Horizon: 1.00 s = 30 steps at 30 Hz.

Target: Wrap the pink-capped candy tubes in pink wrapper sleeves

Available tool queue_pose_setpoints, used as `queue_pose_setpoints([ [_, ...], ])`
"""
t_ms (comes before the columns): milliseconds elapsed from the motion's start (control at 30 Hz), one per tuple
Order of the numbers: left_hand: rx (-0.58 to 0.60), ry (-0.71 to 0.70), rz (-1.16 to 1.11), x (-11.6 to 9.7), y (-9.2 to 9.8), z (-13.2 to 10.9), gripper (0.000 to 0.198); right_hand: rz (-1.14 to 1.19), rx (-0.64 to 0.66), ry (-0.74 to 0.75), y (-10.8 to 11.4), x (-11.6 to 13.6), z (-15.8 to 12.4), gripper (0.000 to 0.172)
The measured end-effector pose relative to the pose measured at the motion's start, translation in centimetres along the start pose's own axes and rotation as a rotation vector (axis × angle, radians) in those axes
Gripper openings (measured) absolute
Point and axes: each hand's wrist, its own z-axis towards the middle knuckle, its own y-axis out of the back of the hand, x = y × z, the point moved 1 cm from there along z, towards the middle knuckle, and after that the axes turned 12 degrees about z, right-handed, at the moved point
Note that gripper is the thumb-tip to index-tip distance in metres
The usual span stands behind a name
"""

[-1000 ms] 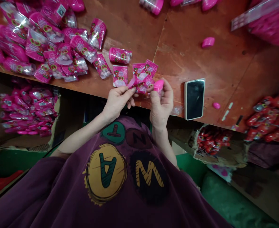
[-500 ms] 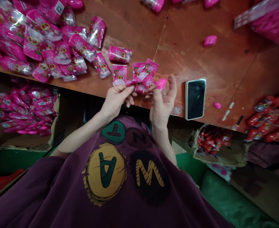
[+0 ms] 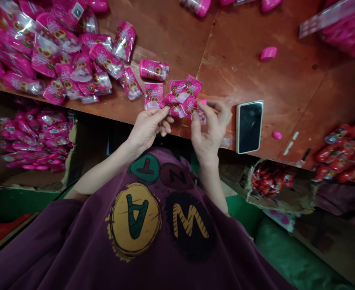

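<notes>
My left hand (image 3: pixel 151 125) is closed in a pinch on the corner of a pink printed sleeve (image 3: pixel 172 98) at the table's front edge. Other flat sleeves overlap beside it, and one single sleeve (image 3: pixel 153 96) lies just left of them. Between the thumb and fingers of my right hand (image 3: pixel 210 131) is a small clear container (image 3: pixel 202 117) of pink candies with a pink cap. My fingers cover part of it. It is close to the right side of the sleeves; I cannot tell whether it touches them.
A heap of wrapped pink containers (image 3: pixel 59 56) covers the table's left end. A phone (image 3: pixel 249 127) lies right of my hands, near a loose pink cap (image 3: pixel 268 53). Boxes below the edge hold pink packs (image 3: pixel 37 137) and red packs (image 3: pixel 272 177).
My right hand has turned and its fingers have bent inward, so the candies in the container now show. The sleeve in my left hand has spread out flatter.
</notes>
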Motion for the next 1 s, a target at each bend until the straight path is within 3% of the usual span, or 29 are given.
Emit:
queue_pose_setpoints([
  [167,-0.007,-0.019,0.011,0.2,-0.1,-0.1,0.038,-0.047,0.143,0.053,-0.3,1.3,-0.4,0.033],
  [400,0.022,0.021,0.017,-0.1,0.1,-0.2,0.036,-0.087,0.161,0.107,-0.7,1.1,-0.4,0.028],
  [533,0.026,0.004,0.035,0.0,0.0,-0.3,0.036,0.074,0.099,-0.042,-1.0,1.1,-0.2,0.031],
  [700,0.028,-0.053,0.088,0.2,-0.3,-0.5,0.033,0.615,-0.046,-0.359,-2.2,0.9,-0.4,0.041],
  [767,0.031,-0.071,0.09,0.2,-0.4,-0.6,0.033,0.725,-0.071,-0.4,-2.3,1.2,-0.3,0.041],
  [867,0.033,-0.067,0.09,0.1,-0.5,-0.5,0.034,0.67,-0.071,-0.352,-1.6,1.7,-0.1,0.039],
  [1000,0.041,-0.052,0.08,0.0,-0.4,-0.3,0.036,0.524,0.061,-0.242,-0.3,2.1,0.4,0.035],
])
